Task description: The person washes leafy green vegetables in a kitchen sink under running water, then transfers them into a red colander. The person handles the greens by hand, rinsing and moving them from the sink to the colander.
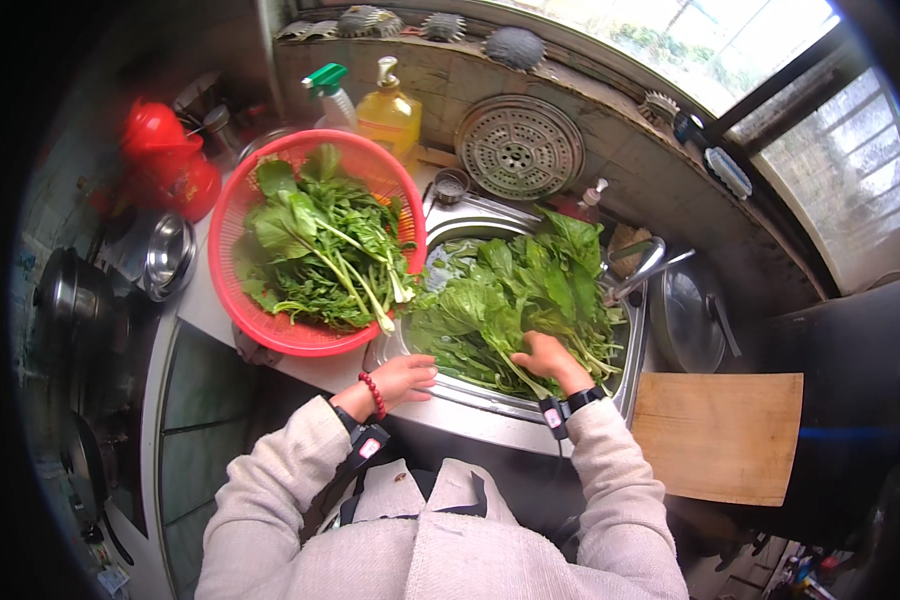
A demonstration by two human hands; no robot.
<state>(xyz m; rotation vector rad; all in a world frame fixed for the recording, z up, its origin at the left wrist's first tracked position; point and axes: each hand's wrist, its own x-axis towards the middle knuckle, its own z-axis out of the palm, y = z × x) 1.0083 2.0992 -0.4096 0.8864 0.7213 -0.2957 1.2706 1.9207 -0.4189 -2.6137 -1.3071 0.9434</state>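
A heap of leafy greens (510,290) with pale stalks fills the metal sink (500,403) in front of me. My right hand (550,360) is in the near right part of this heap, its fingers closed around some greens and partly hidden by leaves. Over the front left rim of the sink, my left hand (402,382) is empty, with its fingers stretched out and apart. To the left of the sink, a red plastic colander (232,290) holds more leafy greens (320,240), several white stalk ends pointing toward the sink.
A faucet (648,272) stands at the sink's right, beside a glass pot lid (688,320) and a wooden cutting board (718,438). Behind are a yellow liquid bottle (388,112), a spray bottle (332,95) and a round perforated steamer plate (520,146). Metal bowls (169,252) sit left.
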